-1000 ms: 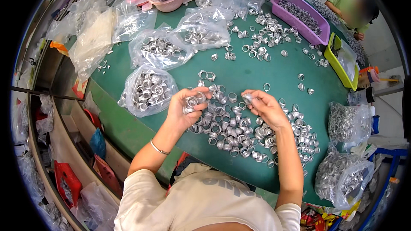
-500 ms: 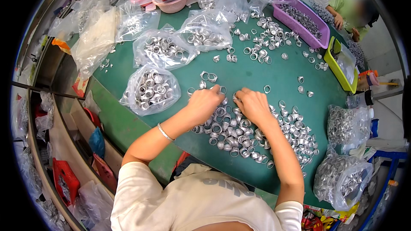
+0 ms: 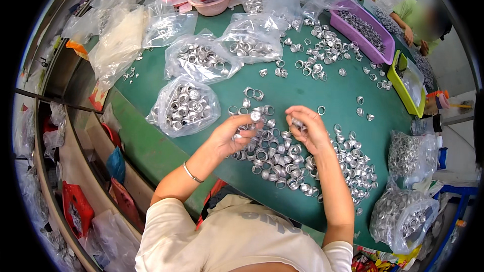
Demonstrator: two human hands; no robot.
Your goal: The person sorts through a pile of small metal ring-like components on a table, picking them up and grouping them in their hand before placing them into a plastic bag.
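Over a pile of silver-coloured metal rings (image 3: 282,160), both my hands are raised. Between the fingers of my left hand (image 3: 227,137) is a ring (image 3: 256,116) with a round, wide top, and more metal shows in the palm. My right hand (image 3: 313,132) curls around one or more silver rings (image 3: 298,124), partly hidden by the fingers. Just beyond my left hand lie a few loose rings (image 3: 253,92). Left of it, an open clear plastic bag (image 3: 214,102) holds many rings.
Two more bags of rings (image 3: 201,60) stand farther back, near a pink bowl (image 3: 212,6). At the right are a purple basket (image 3: 385,53), a yellow-green tray (image 3: 396,83) and filled bags (image 3: 403,216). A person in a green top (image 3: 416,15) sits at the far right.
Both hands have lifted from the ring pile and turned, with rings now showing in their fingers. The view has shifted slightly.
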